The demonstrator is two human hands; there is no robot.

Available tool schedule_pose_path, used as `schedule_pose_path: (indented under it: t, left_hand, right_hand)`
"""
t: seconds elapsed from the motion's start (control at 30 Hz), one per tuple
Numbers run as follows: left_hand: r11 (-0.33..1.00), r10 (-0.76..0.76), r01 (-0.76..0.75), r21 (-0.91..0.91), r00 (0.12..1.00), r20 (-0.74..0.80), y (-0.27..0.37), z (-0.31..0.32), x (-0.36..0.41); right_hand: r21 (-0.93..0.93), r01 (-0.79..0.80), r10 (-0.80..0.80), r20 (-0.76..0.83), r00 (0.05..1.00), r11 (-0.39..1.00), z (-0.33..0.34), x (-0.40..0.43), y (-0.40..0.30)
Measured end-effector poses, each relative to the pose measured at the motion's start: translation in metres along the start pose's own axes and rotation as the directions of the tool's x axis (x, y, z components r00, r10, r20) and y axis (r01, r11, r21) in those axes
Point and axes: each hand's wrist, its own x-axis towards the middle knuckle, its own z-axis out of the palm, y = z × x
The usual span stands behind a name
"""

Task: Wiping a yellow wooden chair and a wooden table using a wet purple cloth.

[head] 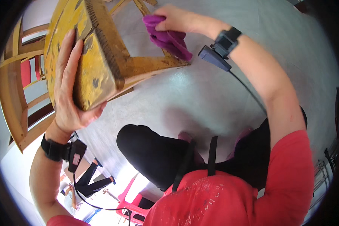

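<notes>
A worn piece of yellow-painted wooden furniture, likely a stool or bench, is tilted at the upper left. Its paint is chipped, with dark bare patches and a crack. My left hand grips its near corner, two fingers lying along the painted face and the thumb beneath the edge. A crumpled purple cloth is bunched in my right hand. The cloth hangs beside the far end of a wooden leg; whether they touch I cannot tell. Each wrist wears a strapped device with a cable.
Another wooden frame, perhaps a chair, stands at the far left. A pink plastic chair is behind at the lower left, near another person's dark-trousered legs. Metal tubing shows at the right rim. Below is a smooth grey floor.
</notes>
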Motion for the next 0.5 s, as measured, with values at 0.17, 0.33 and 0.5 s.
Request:
schedule_pose_path:
  t: [0.17,0.33,0.5]
  left_hand:
    - [0.999,-0.037,0.037,0.01,0.999,-0.031,0.009,0.0,-0.008]
    - [0.999,-0.021,0.023,0.038,0.998,-0.052,0.016,-0.002,-0.005]
    - [0.997,-0.031,0.032,0.072,0.999,-0.009,0.013,-0.002,-0.005]
  right_hand:
    - [0.926,0.371,0.063,-0.375,0.925,0.068,0.009,-0.071,-0.111]
    - [0.42,0.389,0.065,-0.743,0.666,0.82,0.087,-0.079,-0.127]
    - [0.281,0.061,0.154,-0.682,0.715,0.958,0.119,-0.089,-0.054]
